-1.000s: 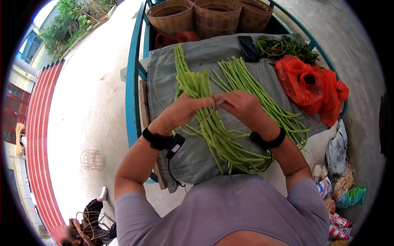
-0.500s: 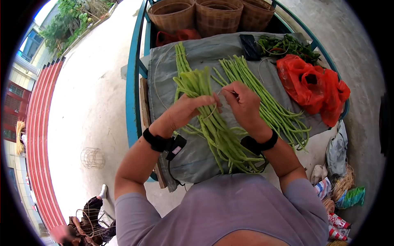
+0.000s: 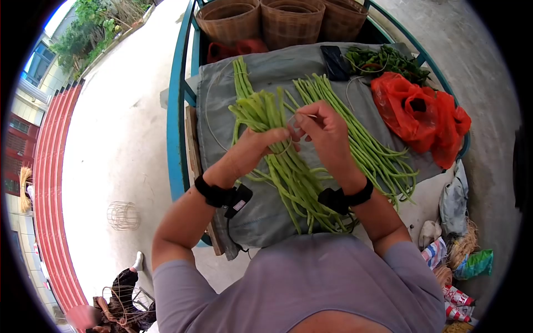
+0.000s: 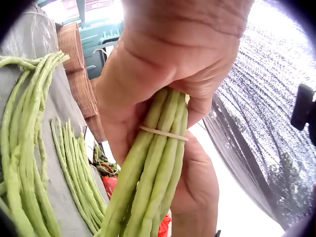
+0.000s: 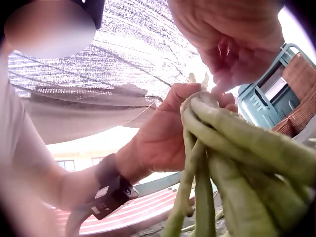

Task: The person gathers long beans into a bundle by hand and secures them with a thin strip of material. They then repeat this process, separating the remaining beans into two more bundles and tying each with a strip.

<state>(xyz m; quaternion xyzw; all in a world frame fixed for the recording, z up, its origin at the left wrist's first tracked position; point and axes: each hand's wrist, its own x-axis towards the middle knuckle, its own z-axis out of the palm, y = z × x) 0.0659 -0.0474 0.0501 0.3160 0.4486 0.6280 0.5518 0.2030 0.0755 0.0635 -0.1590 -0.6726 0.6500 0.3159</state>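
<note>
My left hand (image 3: 250, 150) grips a bundle of long green beans (image 3: 297, 180), its thumb lying across them. The bundle's cut ends fan out above the hand and its loose tails trail toward my body. A thin pale tie (image 4: 165, 133) runs around the beans close to the left fingers. Just to the right, my right hand (image 3: 331, 139) pinches the end of a thin strand (image 3: 292, 117) between thumb and fingertips. Another bunch of long beans (image 3: 347, 125) lies loose on the grey sheet (image 3: 277, 69), and a tied bunch (image 3: 240, 77) lies behind the held bundle.
The sheet covers a cart bed with a blue metal rail (image 3: 176, 122). Wicker baskets (image 3: 291, 22) stand at the back. A red plastic bag (image 3: 405, 116) and green peppers (image 3: 388, 64) sit at the right. A seated person (image 3: 119, 299) is at lower left.
My right hand has drawn away from the left, rising and turning upright, with the strand still pinched. The left hand keeps its grip on the beans in nearly the same place.
</note>
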